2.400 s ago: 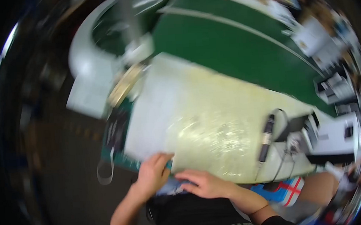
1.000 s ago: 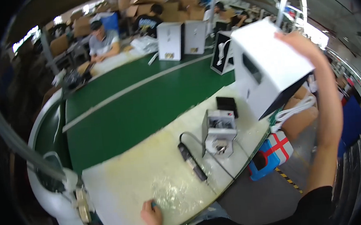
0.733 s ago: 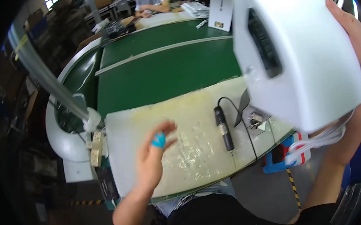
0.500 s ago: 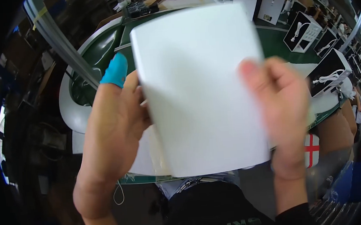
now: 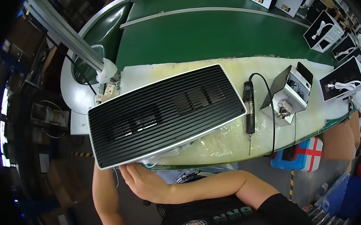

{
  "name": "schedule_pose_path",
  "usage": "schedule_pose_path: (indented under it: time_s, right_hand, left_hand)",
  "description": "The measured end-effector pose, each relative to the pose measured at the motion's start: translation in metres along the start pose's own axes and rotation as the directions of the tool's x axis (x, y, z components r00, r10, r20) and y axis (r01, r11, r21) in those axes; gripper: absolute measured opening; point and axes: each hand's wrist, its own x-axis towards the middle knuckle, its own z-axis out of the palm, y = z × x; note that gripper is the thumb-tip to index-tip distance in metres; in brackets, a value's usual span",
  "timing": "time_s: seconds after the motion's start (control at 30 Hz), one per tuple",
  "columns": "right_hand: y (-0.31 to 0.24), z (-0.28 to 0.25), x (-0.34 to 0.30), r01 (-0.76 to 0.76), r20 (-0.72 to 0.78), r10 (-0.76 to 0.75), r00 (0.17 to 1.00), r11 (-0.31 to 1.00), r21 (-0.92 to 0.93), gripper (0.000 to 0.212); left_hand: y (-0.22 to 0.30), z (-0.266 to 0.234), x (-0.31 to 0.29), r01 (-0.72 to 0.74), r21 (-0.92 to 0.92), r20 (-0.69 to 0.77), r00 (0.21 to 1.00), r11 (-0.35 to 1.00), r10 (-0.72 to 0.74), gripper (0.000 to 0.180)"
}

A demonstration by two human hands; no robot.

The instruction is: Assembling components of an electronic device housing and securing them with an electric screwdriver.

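Observation:
A long box with a black ribbed grille face (image 5: 164, 118) and a white rim lies at a slant in front of me, over the left part of the padded worktop. Small slotted openings show through the ribs. My right hand (image 5: 145, 184) grips its lower left edge, the fingertips partly out of sight under the rim. Beside these fingers a white cord (image 5: 150, 165) loops out from beneath the box. My left forearm rises to the box's lower left corner, where the hand is hidden behind it, so its fingers cannot be seen.
On the pale mat (image 5: 224, 143), right of the box, lie a black electric screwdriver (image 5: 249, 109) with a cord and an opened white housing (image 5: 290, 92). White-and-black units with coiled cables (image 5: 343, 80) stand farther right. Behind runs a green conveyor (image 5: 208, 33); a metal post (image 5: 64, 30) rises at left.
A smooth white face was held up between both hands; now the black ribbed face shows, lower and farther left. My right hand has crossed to the lower left, and the left hand has gone behind.

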Motion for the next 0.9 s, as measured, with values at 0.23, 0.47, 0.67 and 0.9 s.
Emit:
schedule_pose_path:
  time_s: [0.23,0.47,0.67,0.9]
  right_hand:
    - [0.096,-0.172,-0.052,-0.316,-0.466,0.31,0.829,0.946,0.069,0.014]
    - [0.212,-0.173,-0.101,-0.807,-0.486,0.671,0.561,0.312,-0.501,0.045]
    - [0.217,-0.196,-0.107,-0.927,-0.417,0.828,0.374,0.347,-0.142,0.054]
    - [0.14,-0.298,-0.114,-0.374,-0.818,0.434,0.376,0.879,0.295,0.053]
  left_hand:
    - [-0.098,-0.082,-0.038,0.164,-0.085,0.078,0.984,0.983,-0.157,0.053]
    - [0.056,0.043,-0.003,-0.253,0.741,0.278,0.959,0.621,0.06,0.039]
    - [0.035,0.216,-0.054,-0.953,0.295,0.953,0.288,0.072,-0.092,0.063]
    - [-0.001,0.274,-0.073,-0.969,0.175,0.954,0.125,0.172,-0.272,0.062]
